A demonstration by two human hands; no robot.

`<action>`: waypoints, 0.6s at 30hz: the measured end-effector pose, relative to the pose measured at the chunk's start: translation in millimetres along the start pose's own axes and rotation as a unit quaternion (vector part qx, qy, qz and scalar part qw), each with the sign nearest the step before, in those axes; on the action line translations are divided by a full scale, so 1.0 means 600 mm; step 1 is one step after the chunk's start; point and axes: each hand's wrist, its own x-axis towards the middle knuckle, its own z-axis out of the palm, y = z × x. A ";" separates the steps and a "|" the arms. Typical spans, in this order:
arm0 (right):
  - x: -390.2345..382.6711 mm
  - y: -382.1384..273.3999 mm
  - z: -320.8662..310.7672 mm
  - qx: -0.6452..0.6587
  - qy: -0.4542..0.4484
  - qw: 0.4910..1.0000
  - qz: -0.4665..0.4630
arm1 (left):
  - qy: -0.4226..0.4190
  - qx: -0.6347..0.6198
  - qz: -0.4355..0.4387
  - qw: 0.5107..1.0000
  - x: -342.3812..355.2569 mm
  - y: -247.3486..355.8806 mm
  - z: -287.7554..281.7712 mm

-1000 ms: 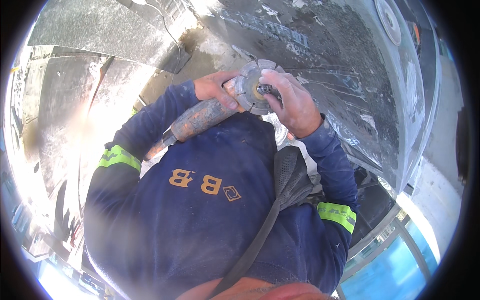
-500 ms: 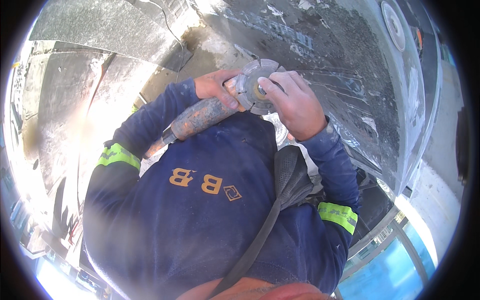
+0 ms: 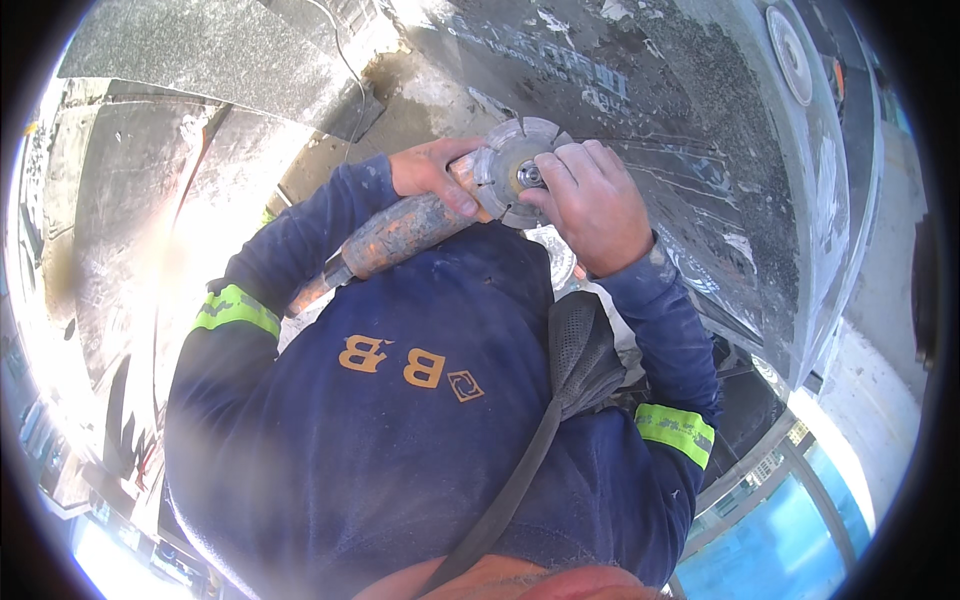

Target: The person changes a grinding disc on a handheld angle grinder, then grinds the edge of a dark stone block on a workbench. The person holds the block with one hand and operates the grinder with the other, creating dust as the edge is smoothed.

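A dusty orange angle grinder (image 3: 405, 237) lies across the front of my body, its handle end toward the lower left. My left hand (image 3: 432, 175) is closed around its head, thumb on the near side. A grey segmented cutting disc (image 3: 517, 150) is fitted there, facing up toward me. At the disc's centre the metal locking nut (image 3: 530, 175) shows. My right hand (image 3: 597, 205) reaches in from the right, its fingers curled and thumb and forefinger closed at the nut's right side. Its other fingers are folded above the disc's edge.
A large dark stone slab (image 3: 690, 120) with scuffed white marks stands ahead and right. Another round disc (image 3: 790, 55) rests at the upper right. Pale dusty slabs (image 3: 130, 210) stand on the left, and a thin cable (image 3: 350, 70) hangs ahead. A black strap (image 3: 520, 450) crosses my chest.
My right hand has shifted slightly right and its fingers have turned around the disc's centre, uncovering the nut. My left hand and the grinder stay in place.
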 end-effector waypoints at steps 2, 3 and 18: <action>-0.001 -0.002 -0.003 -0.017 -0.011 0.999 0.026 | -0.005 -0.003 0.000 1.000 -0.001 0.000 0.001; -0.002 -0.003 -0.004 -0.004 0.001 1.000 0.023 | -0.007 -0.005 0.000 1.000 -0.001 0.001 0.002; -0.013 -0.012 -0.032 0.043 -0.046 0.996 0.069 | -0.009 -0.009 -0.013 1.000 -0.005 -0.006 -0.001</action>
